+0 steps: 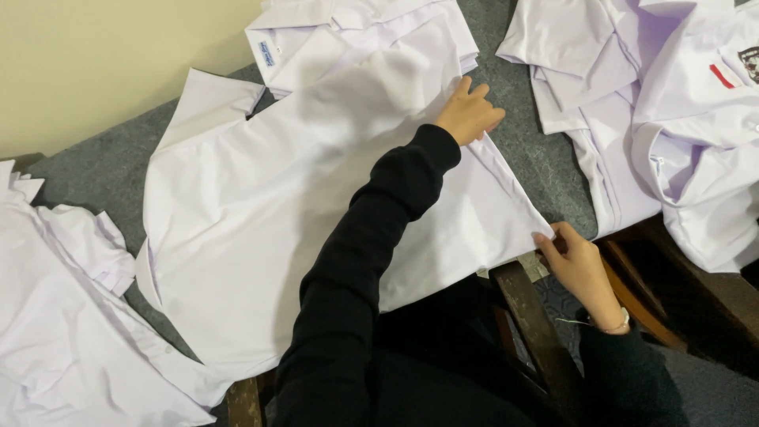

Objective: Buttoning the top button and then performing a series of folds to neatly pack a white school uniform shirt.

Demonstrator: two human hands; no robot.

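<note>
Grey table (545, 150), white shirts all over. Big white shirt (261, 205) spread flat in the middle; shirt pile (680, 119) far right, another shirt heap (63, 316) near left. Left hand (468, 113) presses fingers curled on the shirt's far edge. Right hand (575, 261) pinches its near right corner.

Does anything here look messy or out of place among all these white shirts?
Mostly tidy. The crumpled shirt at lower left lies bunched, unlike the flat shirt under the left hand. The right hand pinches that shirt's corner where it overhangs the table edge.
</note>
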